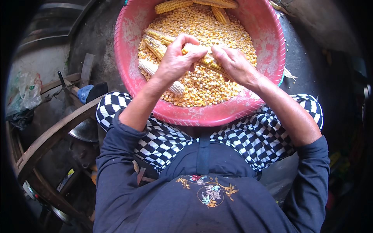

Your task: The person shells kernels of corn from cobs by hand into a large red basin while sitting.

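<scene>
My left hand (182, 55) and my right hand (234, 64) hold one ear of yellow corn (211, 64) slantwise over a red plastic basin (198, 116). The left grips its upper end, and the right wraps the lower part; the thumbs are close together on it. Loose yellow corn kernels (189, 94) fill much of the basin. Beside my left hand lie a yellow ear (158, 35) and a partly stripped ear (154, 48). A pale bare cob (148, 67) passes beneath my left wrist, which hides its middle. Several more ears (173, 5) rest at the basin's far side.
The basin stands against my knees in checked trousers (166, 142). At left are a curved wooden frame (55, 131), a metal bowl (84, 128) and clear plastic bags (27, 90). A dry husk (289, 73) and scattered kernels lie on the dark floor (303, 55) at right.
</scene>
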`<state>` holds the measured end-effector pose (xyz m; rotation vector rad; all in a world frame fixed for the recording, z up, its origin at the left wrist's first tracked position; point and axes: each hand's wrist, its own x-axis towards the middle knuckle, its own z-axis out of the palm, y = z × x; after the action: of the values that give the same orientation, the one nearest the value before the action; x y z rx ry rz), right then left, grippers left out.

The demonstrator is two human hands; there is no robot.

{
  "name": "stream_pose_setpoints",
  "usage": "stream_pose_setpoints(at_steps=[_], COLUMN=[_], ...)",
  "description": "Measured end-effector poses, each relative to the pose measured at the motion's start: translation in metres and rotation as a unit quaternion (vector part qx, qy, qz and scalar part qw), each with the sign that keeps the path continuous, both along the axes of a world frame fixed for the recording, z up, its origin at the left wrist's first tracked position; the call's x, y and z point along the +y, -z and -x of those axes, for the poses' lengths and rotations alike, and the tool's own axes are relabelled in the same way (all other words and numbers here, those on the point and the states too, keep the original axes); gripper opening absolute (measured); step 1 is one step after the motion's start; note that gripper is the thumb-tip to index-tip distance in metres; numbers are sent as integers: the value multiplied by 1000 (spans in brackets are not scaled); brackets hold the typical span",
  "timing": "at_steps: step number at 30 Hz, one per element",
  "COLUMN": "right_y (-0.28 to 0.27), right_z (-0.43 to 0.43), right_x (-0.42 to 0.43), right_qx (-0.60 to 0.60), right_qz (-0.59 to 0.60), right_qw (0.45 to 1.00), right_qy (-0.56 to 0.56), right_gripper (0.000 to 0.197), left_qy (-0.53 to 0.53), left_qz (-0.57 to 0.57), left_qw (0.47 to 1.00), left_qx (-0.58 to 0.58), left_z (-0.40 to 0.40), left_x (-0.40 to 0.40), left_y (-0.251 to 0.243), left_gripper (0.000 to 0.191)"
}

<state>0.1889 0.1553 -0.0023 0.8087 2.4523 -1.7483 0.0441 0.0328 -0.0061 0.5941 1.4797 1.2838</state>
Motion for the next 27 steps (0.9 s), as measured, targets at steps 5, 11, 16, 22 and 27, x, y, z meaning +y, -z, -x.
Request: stream_pose_setpoints(at_steps=[5,11,16,22,27], right_y=[-14,-7,-11,-13,-16], right_z=[10,12,14,12,11], right_x=[-5,0,5,0,-2], right_qx=[-130,-94,-123,-157,-146], right_qz=[116,55,215,134,68], right_qw=[985,994,964,979,986], right_qy=[1,-4,96,1,-31], right_gripper=[63,65,56,63,67], left_qy=[-34,-85,-23,-23,-80], left_qz=[91,76,8,65,106], left_qw=[994,992,990,995,986], left_qx=[42,43,-135,-73,-99], left_z=[-1,-11,18,15,16], left_x=[4,7,-2,-4,1], left_y=[7,-7,-3,2,11], left_gripper=[24,39,35,23,36])
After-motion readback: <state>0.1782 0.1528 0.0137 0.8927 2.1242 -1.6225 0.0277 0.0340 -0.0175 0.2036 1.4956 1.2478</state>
